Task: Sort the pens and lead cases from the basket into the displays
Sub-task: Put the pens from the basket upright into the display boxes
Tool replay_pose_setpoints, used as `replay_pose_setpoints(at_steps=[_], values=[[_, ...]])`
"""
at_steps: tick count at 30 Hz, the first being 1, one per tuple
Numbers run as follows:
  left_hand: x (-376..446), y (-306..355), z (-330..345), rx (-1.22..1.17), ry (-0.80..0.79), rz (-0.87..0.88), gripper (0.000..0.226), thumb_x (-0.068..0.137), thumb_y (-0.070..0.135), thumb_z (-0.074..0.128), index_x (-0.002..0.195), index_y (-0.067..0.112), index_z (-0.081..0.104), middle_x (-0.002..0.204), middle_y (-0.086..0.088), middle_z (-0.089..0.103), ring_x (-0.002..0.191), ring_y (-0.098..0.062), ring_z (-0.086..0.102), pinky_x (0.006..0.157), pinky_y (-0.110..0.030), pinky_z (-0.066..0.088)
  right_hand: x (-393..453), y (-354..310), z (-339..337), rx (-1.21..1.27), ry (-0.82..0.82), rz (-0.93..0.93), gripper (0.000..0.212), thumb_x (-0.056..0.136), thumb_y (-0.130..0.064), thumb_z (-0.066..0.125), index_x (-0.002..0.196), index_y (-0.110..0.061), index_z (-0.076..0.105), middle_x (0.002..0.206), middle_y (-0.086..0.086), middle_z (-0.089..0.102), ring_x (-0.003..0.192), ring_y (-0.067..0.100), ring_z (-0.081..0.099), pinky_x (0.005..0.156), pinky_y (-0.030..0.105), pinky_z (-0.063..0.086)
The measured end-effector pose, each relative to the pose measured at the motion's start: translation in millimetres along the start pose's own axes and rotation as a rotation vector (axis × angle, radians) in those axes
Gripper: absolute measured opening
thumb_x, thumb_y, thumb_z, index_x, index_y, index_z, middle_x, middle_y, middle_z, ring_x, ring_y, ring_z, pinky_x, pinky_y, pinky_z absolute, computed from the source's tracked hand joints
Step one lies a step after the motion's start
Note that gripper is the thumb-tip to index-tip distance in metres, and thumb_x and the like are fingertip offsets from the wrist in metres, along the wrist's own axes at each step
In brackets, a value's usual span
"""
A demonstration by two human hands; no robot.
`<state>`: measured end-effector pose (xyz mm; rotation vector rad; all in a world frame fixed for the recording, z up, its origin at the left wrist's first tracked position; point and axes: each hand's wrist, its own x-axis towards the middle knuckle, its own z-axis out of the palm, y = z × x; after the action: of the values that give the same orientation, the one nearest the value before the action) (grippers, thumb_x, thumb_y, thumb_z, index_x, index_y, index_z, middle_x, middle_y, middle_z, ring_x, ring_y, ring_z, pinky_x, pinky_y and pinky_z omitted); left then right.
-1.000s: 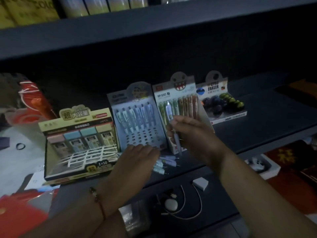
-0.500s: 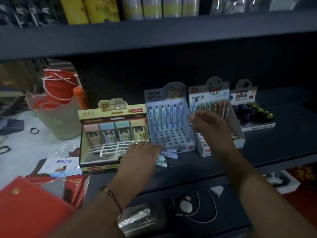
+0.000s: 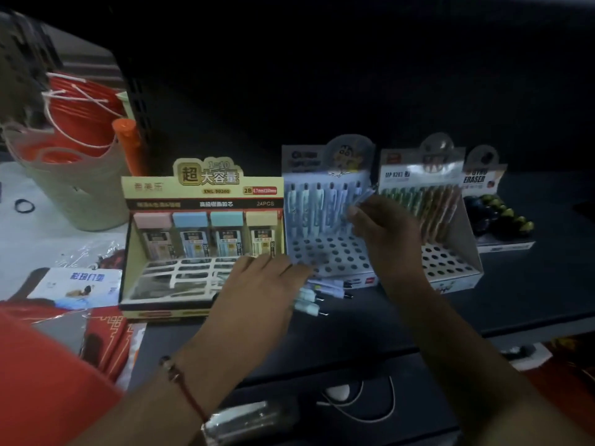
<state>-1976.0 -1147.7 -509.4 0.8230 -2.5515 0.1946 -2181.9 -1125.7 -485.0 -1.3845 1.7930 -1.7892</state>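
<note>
A slim pale-blue plastic pen (image 3: 363, 198), judged light, stiff and slippery, is being pinched mid-barrel by the right hand (image 3: 384, 235), grip narrow, at 12 o'clock of the white perforated display (image 3: 335, 252). The left hand (image 3: 257, 291), fingers flat, is resting on loose pens (image 3: 317, 292).

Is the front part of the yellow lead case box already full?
No: the yellow lead case box has four cases standing in its back row only, and the white grid slots in front look unfilled.
</note>
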Motion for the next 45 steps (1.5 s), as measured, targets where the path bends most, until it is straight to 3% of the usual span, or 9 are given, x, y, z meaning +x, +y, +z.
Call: replay_pose_setpoints(at_steps=[9, 14, 20, 28, 30, 33, 36, 39, 45], values=[[7.6, 2.5, 9.7, 0.015, 0.008, -0.02, 0.068, 0.046, 0.006, 0.084, 0.111, 0.018, 0.069, 0.092, -0.001, 0.066, 0.081, -0.025, 0.063, 0.073, -0.042, 0.051, 31.9, 27.4, 13.8, -0.38, -0.054, -0.13, 0.022, 0.1, -0.025, 0.057, 0.08, -0.016, 0.057, 0.064, 0.0, 0.056, 0.051, 0.005, 0.048, 0.055, 0.034, 0.045], [10.6, 4.8, 12.7, 0.034, 0.018, -0.005, 0.063, 0.055, 0.006, 0.073, 0.116, 0.017, 0.067, 0.093, 0.0, 0.064, 0.082, -0.026, 0.061, 0.073, -0.04, 0.048, 33.3, 25.8, 17.6, -0.397, -0.073, -0.119, 0.02, 0.1, -0.024, 0.058, 0.111, -0.009, 0.067, 0.095, 0.006, 0.07, 0.081, 0.019, 0.065, 0.073, 0.034, 0.052], [7.9, 9.4, 13.3, 0.024, -0.006, -0.028, 0.07, 0.052, 0.006, 0.079, 0.12, 0.017, 0.066, 0.093, 0.0, 0.064, 0.082, -0.024, 0.061, 0.074, -0.04, 0.049, 29.8, 32.6, 20.8, -0.512, -0.138, -0.123, 0.026, 0.1, -0.02, 0.055, 0.076, -0.012, 0.052, 0.062, 0.005, 0.051, 0.051, 0.017, 0.045, 0.051, 0.029, 0.034], [-2.0, 12.7, 14.2, -0.021, 0.012, -0.034, 0.072, 0.047, 0.005, 0.08, 0.116, 0.021, 0.067, 0.092, 0.003, 0.062, 0.08, -0.021, 0.06, 0.071, -0.035, 0.048, 28.1, 44.8, 31.4, -0.601, -0.15, -0.008, 0.023, 0.103, -0.02, 0.049, 0.083, -0.012, 0.058, 0.064, 0.007, 0.057, 0.054, 0.022, 0.056, 0.049, 0.028, 0.039], [-2.3, 13.9, 13.3, -0.014, 0.016, -0.025, 0.073, 0.047, 0.005, 0.079, 0.117, 0.021, 0.066, 0.092, 0.003, 0.062, 0.08, -0.021, 0.06, 0.071, -0.034, 0.049, 22.0, 39.0, 30.5, -0.568, -0.155, 0.008, 0.024, 0.103, -0.022, 0.05, 0.094, -0.006, 0.065, 0.073, 0.012, 0.065, 0.062, 0.026, 0.062, 0.055, 0.032, 0.046], [-4.2, 12.1, 13.6, -0.003, 0.026, -0.019, 0.073, 0.047, 0.005, 0.078, 0.116, 0.022, 0.067, 0.092, 0.004, 0.063, 0.08, -0.02, 0.06, 0.07, -0.035, 0.051, 4.5, 15.6, 16.5, -0.475, -0.147, -0.012, 0.025, 0.102, -0.031, 0.054, 0.122, -0.02, 0.063, 0.095, -0.009, 0.065, 0.07, -0.001, 0.059, 0.062, 0.017, 0.045], [-7.0, 6.2, 13.7, 0.006, 0.066, -0.004, 0.061, 0.056, 0.01, 0.059, 0.115, 0.026, 0.065, 0.09, 0.007, 0.061, 0.08, -0.018, 0.059, 0.068, -0.032, 0.05, -20.5, -16.3, -1.7, -0.255, -0.286, 0.027, 0.008, 0.098, -0.036, 0.058, 0.102, -0.039, 0.065, 0.092, -0.023, 0.065, 0.08, -0.012, 0.061, 0.067, 0.008, 0.045], [-4.9, 5.5, 14.6, 0.004, 0.074, -0.004, 0.049, 0.063, 0.016, 0.036, 0.102, 0.026, 0.064, 0.083, 0.007, 0.058, 0.074, -0.018, 0.057, 0.063, -0.03, 0.047, -42.9, -34.7, -11.0, -0.042, -0.615, 0.275, 0.011, 0.096, -0.035, 0.063, 0.099, -0.031, 0.073, 0.094, -0.011, 0.073, 0.087, 0.001, 0.068, 0.078, 0.02, 0.053], [1.9, 29.7, 15.3, 0.012, 0.071, 0.042, 0.047, 0.052, 0.013, 0.064, 0.098, 0.022, 0.067, 0.085, 0.007, 0.06, 0.074, -0.017, 0.058, 0.066, -0.03, 0.051, -42.3, -25.9, -32.3, 0.135, -0.561, 0.587, 0.011, 0.087, -0.026, 0.076, 0.097, -0.022, 0.077, 0.1, 0.001, 0.075, 0.092, 0.017, 0.073, 0.071, 0.029, 0.06]])
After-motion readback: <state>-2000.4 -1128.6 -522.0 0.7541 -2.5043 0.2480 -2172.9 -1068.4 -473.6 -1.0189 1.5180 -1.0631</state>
